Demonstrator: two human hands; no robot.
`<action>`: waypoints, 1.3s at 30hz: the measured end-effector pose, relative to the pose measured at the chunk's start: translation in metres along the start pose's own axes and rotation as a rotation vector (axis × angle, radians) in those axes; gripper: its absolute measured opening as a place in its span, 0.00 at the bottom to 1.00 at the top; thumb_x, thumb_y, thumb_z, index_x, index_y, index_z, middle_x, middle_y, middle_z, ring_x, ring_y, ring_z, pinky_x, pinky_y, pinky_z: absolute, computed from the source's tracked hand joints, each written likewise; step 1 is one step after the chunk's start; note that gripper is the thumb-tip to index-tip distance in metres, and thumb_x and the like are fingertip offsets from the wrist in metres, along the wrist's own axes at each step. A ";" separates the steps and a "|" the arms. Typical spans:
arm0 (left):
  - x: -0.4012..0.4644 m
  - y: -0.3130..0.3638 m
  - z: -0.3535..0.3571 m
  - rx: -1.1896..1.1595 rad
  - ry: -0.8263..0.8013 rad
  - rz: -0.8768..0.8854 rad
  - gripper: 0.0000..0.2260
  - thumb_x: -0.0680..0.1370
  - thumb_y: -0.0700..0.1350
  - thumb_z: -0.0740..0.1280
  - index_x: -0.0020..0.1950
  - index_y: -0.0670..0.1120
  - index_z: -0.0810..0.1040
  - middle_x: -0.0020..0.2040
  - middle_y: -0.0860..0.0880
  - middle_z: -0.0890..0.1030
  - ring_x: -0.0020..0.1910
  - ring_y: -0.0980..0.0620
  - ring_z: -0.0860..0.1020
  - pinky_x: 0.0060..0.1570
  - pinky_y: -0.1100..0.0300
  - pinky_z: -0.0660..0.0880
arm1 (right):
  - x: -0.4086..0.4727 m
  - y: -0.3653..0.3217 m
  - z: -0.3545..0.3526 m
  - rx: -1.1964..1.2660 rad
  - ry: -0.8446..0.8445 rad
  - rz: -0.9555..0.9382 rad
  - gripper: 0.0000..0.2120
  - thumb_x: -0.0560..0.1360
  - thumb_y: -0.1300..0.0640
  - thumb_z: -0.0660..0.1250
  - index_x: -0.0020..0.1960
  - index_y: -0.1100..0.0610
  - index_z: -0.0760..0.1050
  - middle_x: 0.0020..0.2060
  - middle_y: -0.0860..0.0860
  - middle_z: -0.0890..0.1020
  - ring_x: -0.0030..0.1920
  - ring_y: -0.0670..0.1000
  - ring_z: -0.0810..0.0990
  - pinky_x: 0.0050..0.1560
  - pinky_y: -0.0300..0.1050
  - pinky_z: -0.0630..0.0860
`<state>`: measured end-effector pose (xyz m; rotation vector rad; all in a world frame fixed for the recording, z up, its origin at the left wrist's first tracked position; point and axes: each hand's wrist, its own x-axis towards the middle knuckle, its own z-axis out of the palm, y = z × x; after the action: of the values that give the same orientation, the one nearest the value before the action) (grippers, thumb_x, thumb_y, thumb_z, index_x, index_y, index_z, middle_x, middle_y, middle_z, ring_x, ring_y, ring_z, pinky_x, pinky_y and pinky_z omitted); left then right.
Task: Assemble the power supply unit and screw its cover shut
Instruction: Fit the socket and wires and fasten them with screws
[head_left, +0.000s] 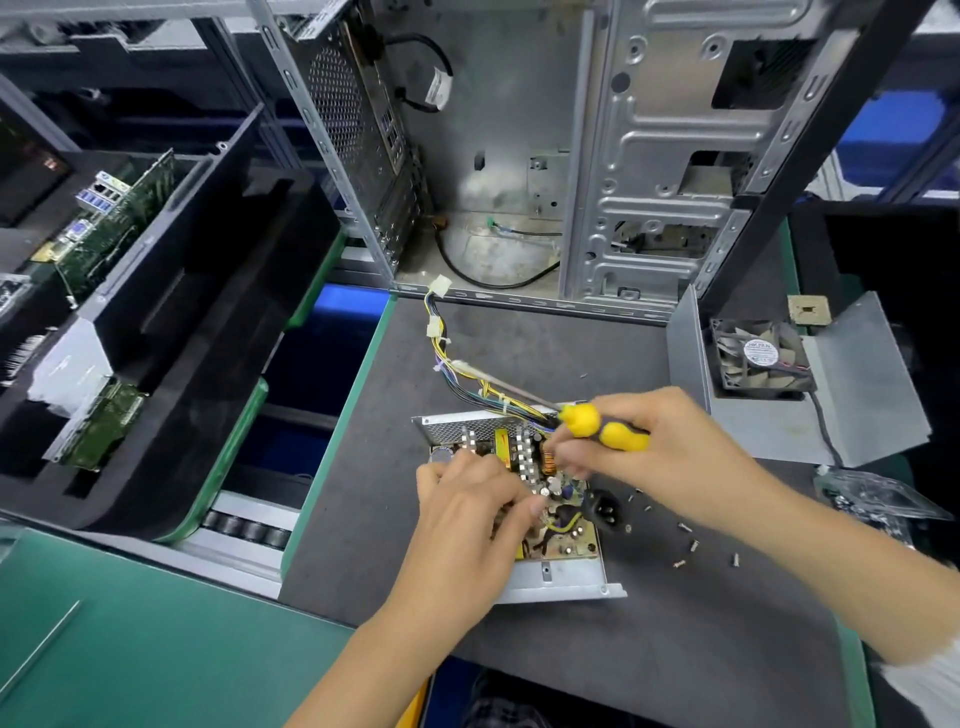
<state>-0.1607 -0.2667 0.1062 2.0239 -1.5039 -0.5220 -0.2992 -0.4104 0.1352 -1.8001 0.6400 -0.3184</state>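
The power supply unit (519, 499) lay open on the dark worktop (649, 649) directly under both my hands, its circuit board (558, 525) bare in the metal tray, so the board was, I judged, not yet fastened down. My left hand (467, 514) lay on the board with the fingers bent onto its parts, apparently to keep it seated; I could not tell whether they pinched anything. My right hand (660, 452) had its grip closed round the yellow screwdriver (602, 428), whose shaft pointed away from the work over the cable bundle (467, 374); I held it parked like that, I think, so the fingertips stayed free to reach down among the components. Just right of that grip, loose screws (685, 545) were scattered near the tray, within easy reach for fixing. Farther out to the right lay the bent metal cover (857, 410) with the fan (761, 358) on it, set aside until the inside was done. Beyond both hands stood the empty computer case (519, 156).
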 end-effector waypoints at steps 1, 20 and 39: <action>0.000 -0.001 -0.001 -0.015 -0.029 -0.029 0.13 0.81 0.51 0.62 0.36 0.59 0.70 0.36 0.57 0.72 0.45 0.59 0.68 0.51 0.59 0.59 | 0.004 0.001 0.005 -0.006 -0.041 0.017 0.02 0.71 0.56 0.73 0.43 0.52 0.83 0.33 0.48 0.83 0.37 0.49 0.82 0.44 0.43 0.76; 0.002 0.002 -0.005 -0.368 -0.053 -0.263 0.14 0.81 0.40 0.64 0.36 0.47 0.77 0.36 0.53 0.73 0.46 0.49 0.72 0.53 0.43 0.69 | -0.006 0.008 0.038 0.049 -0.010 0.041 0.05 0.64 0.60 0.78 0.38 0.57 0.82 0.32 0.50 0.78 0.25 0.44 0.75 0.28 0.35 0.74; 0.000 -0.002 -0.003 -0.254 -0.062 -0.233 0.17 0.78 0.34 0.64 0.37 0.54 0.71 0.42 0.53 0.71 0.50 0.48 0.69 0.54 0.50 0.66 | -0.016 0.014 0.051 -0.261 0.126 -0.126 0.07 0.68 0.65 0.74 0.35 0.64 0.77 0.32 0.53 0.74 0.31 0.53 0.76 0.30 0.55 0.75</action>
<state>-0.1572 -0.2652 0.1074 2.0053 -1.1732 -0.8325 -0.2898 -0.3638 0.1070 -2.0876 0.6827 -0.4529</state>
